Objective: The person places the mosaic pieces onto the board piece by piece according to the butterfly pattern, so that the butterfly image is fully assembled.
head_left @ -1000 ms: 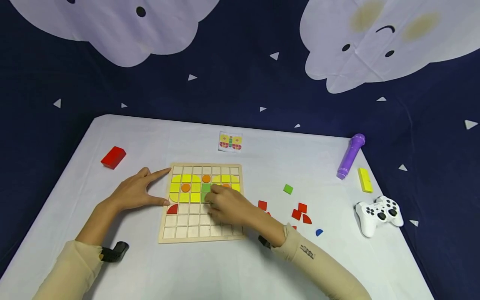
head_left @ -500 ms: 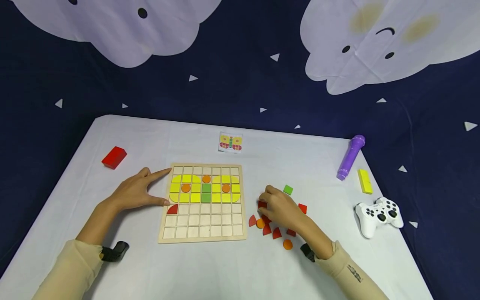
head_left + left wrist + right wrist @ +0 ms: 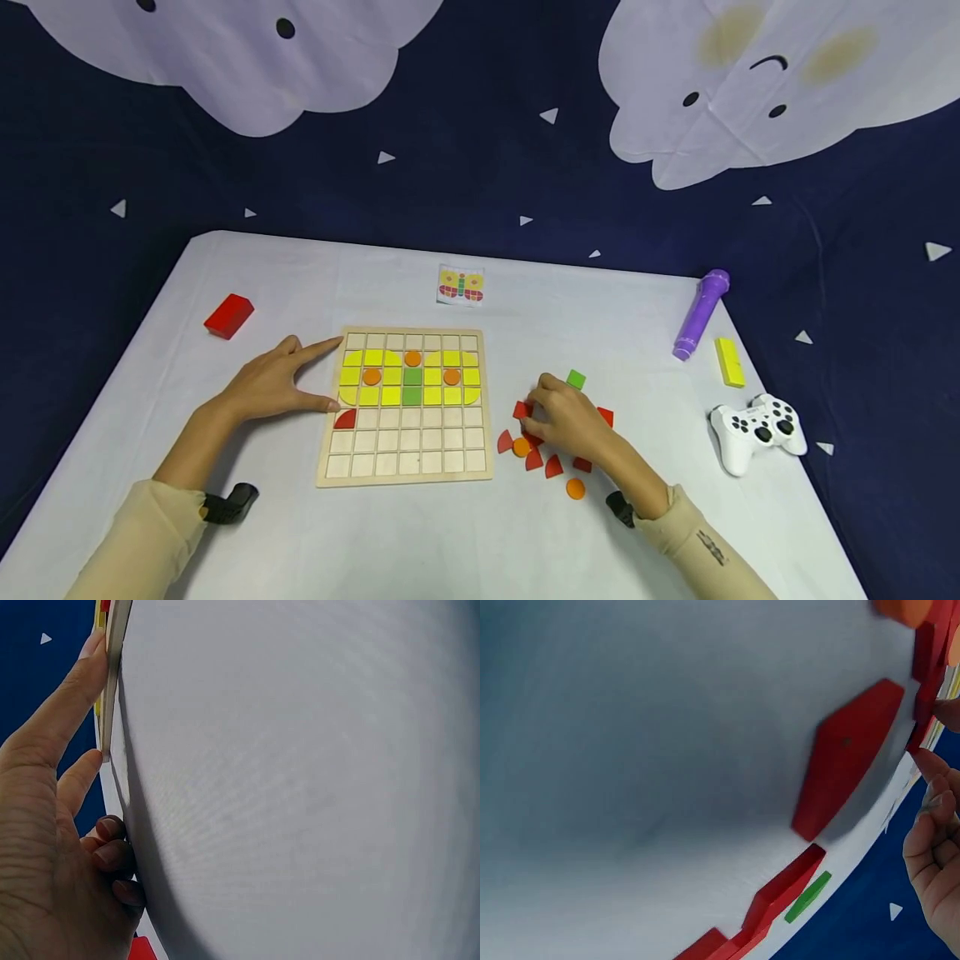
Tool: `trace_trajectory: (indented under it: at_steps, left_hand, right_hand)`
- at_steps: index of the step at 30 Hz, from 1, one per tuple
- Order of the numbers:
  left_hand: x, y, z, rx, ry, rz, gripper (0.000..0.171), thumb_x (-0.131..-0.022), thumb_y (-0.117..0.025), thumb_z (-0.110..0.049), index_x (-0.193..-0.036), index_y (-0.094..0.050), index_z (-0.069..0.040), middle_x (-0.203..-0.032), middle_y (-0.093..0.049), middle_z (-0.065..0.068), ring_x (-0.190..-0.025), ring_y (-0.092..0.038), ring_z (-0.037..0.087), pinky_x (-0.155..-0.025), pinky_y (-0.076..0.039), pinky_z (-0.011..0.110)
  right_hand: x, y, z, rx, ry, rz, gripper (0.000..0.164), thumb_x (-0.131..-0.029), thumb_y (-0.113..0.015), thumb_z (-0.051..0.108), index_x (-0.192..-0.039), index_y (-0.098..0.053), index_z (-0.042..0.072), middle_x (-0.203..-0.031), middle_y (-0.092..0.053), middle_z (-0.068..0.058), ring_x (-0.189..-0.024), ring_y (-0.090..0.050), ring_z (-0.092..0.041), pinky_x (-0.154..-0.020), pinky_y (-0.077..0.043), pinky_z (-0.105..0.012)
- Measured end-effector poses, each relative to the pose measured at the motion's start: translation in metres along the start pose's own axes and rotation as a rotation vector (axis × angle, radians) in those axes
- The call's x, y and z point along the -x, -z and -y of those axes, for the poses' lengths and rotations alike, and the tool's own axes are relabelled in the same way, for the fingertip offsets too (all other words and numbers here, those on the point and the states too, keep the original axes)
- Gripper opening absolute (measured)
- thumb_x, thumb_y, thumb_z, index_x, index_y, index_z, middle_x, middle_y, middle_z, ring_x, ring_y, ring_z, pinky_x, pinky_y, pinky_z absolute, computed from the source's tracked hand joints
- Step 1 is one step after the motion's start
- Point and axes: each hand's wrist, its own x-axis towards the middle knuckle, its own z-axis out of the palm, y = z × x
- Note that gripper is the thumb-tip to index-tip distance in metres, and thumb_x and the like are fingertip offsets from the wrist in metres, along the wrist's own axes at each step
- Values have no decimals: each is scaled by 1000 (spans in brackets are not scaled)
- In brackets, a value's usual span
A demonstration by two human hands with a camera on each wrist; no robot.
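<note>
My left hand [image 3: 262, 383] steadies the wooden grid board [image 3: 405, 482], its straight index finger and thumb touching the left edge; the other fingers curl in, as the left wrist view shows. Yellow tiles [image 3: 372, 357], orange discs [image 3: 372, 377] and green squares [image 3: 412, 376] fill upper rows of the board. One red quarter-circle [image 3: 345, 418] sits at the left below them. To the board's right, my right hand [image 3: 573, 417] pinches a red square tile [image 3: 522, 410] between thumb and index finger, low over a cluster of loose pieces.
Loose red quarter-circles [image 3: 553, 466], orange discs [image 3: 575, 488] and a green square [image 3: 576, 379] surround my right hand. A butterfly pattern card [image 3: 461, 285] lies behind the board. Farther out are a red block [image 3: 228, 316], purple microphone [image 3: 701, 315], yellow block [image 3: 730, 362] and white game controller [image 3: 759, 432].
My right hand has left the board for the loose pieces at its right, uncovering the tiles on the right half, and now pinches a red square. My left hand has stayed put.
</note>
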Motion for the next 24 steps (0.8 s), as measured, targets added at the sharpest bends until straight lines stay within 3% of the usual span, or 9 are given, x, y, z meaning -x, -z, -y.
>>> trace_trajectory:
  at_steps: [6,11,19,24]
  left_hand:
    - [-1,0,0,0,-3,-1,105,-66,-78,-68,-152,-41,-21,-87,-42,7,-65,-37,18,-57,-30,30]
    - [-2,0,1,-1,-11,-2,105,-66,-78,-70,-152,-41,-22,-87,-42,7,-64,-36,17,-57,-29,30]
    - [-2,0,1,-7,-8,-4,106,-66,-78,-70,-152,-41,-21,-87,-42,7,-64,-36,18,-57,-29,30]
    - [-1,0,1,-7,-4,-2,106,-65,-78,-70,-152,-41,-21,-87,-42,8,-64,-36,18,-56,-29,30]
  right_hand:
    - [-6,3,9,-18,26,-38,22,-81,-79,21,-90,-73,1,-83,-53,-2,-68,-45,-10,-62,-44,-21]
    - [-19,3,26,-21,131,-32,23,-82,-78,21,-91,-73,0,-83,-55,-4,-67,-45,-10,-63,-44,-20]
    - [-48,-4,68,22,316,-7,20,-83,-78,21,-86,-71,2,-80,-50,-1,-69,-43,-10,-64,-42,-22]
    - [-64,-12,97,77,379,24,16,-84,-76,23,-83,-71,7,-81,-52,0,-71,-48,-10,-66,-44,-21]
